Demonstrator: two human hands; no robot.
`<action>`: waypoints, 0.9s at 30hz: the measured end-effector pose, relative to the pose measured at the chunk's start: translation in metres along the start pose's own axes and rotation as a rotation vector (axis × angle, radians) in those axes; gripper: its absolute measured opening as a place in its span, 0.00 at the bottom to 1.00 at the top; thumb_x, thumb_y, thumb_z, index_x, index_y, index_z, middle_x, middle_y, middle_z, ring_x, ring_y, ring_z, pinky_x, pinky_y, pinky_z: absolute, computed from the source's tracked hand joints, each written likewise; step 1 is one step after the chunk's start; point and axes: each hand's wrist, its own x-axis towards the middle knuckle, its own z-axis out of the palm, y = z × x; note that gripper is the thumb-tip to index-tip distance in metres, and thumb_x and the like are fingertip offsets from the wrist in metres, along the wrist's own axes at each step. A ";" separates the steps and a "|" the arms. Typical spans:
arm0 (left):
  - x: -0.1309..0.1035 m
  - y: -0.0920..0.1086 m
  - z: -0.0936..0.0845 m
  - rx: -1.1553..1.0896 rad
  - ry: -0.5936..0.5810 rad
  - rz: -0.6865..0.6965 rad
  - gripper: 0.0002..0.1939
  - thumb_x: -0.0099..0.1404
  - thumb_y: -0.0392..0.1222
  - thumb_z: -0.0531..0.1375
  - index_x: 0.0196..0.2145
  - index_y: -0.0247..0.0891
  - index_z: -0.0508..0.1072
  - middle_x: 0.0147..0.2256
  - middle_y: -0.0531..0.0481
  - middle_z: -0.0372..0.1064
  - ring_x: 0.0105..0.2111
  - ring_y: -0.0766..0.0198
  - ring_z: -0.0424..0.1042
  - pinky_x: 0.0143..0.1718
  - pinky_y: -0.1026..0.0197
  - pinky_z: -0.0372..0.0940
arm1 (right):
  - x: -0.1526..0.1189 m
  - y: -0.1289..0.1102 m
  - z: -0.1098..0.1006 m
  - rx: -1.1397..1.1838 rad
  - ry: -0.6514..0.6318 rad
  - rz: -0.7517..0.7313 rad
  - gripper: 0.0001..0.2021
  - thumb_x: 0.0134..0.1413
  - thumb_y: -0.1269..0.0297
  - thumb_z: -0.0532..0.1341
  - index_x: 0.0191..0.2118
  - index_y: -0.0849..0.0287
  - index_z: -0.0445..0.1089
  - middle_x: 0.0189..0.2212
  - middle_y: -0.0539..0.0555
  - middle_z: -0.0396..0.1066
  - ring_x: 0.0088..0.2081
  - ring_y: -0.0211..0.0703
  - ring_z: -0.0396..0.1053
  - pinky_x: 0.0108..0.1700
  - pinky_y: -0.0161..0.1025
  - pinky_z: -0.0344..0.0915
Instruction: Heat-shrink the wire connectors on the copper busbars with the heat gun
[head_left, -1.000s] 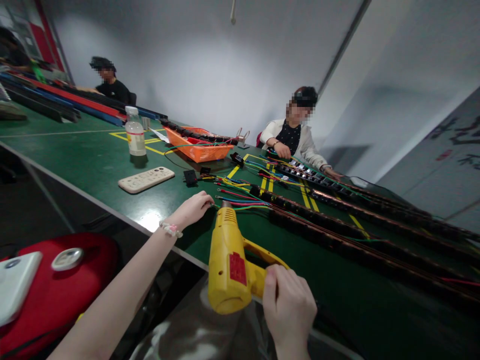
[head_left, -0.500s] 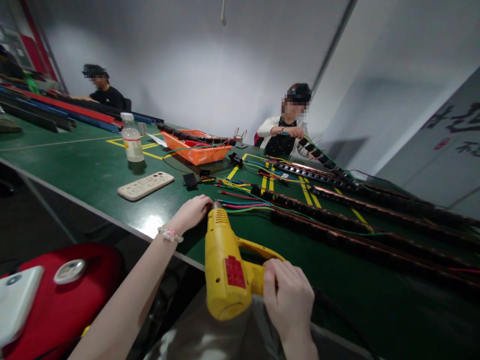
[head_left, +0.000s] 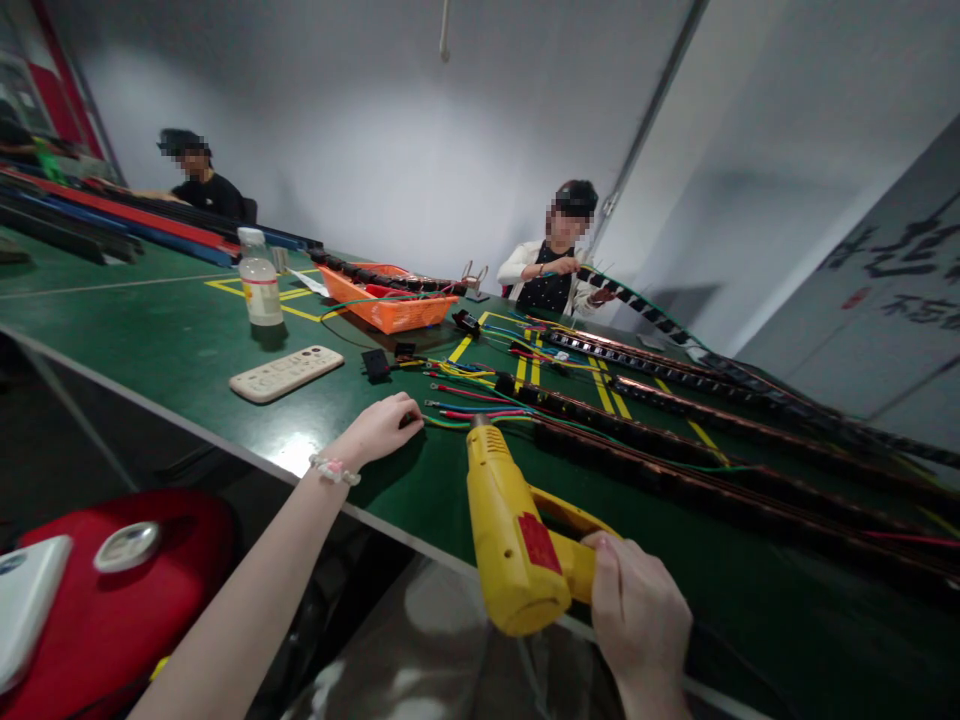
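My right hand (head_left: pixel 637 605) is wrapped round the handle of a yellow heat gun (head_left: pixel 517 560) with a red label. Its metal nozzle points away from me, close over the coloured wires. On the table, my left hand (head_left: pixel 382 428) pinches the end of a yellow-green wire (head_left: pixel 448 425), left of the nozzle. Red and blue wires (head_left: pixel 469 408) with metal lugs lie just beyond. They run right into a long dark wrapped harness with copper-coloured bars (head_left: pixel 637 460).
A pale phone (head_left: pixel 287 374), a bottle (head_left: pixel 260 285) and an orange basket (head_left: pixel 390 312) stand on the green table. More harnesses (head_left: pixel 675 398) stretch right. Across the table a person (head_left: pixel 551 270) holds another harness. A red stool (head_left: pixel 180 550) is at lower left.
The heat gun has moved right with my right hand, its nozzle away from my left fingers and over the wires. My left hand stays nearly in place, the wire now showing.
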 end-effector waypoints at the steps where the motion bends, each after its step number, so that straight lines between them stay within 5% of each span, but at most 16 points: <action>1: 0.000 0.000 0.000 0.001 -0.005 0.001 0.11 0.63 0.45 0.52 0.33 0.37 0.72 0.36 0.47 0.67 0.35 0.61 0.69 0.37 0.60 0.65 | -0.001 0.004 -0.002 -0.025 0.001 0.005 0.21 0.61 0.62 0.43 0.27 0.59 0.69 0.24 0.52 0.70 0.27 0.39 0.64 0.32 0.35 0.55; 14: 0.001 -0.006 0.001 -0.032 -0.010 0.003 0.13 0.63 0.44 0.52 0.38 0.39 0.74 0.39 0.47 0.68 0.37 0.62 0.70 0.42 0.61 0.65 | -0.013 0.024 -0.008 -0.334 0.136 0.015 0.21 0.60 0.63 0.44 0.28 0.61 0.71 0.21 0.54 0.68 0.24 0.39 0.63 0.26 0.36 0.51; 27: 0.001 -0.001 0.004 0.044 0.005 -0.035 0.11 0.63 0.42 0.52 0.41 0.38 0.68 0.39 0.46 0.67 0.35 0.61 0.70 0.37 0.60 0.64 | -0.009 0.027 -0.014 -0.352 0.061 -0.008 0.19 0.60 0.60 0.47 0.26 0.59 0.71 0.21 0.53 0.68 0.22 0.39 0.61 0.25 0.35 0.51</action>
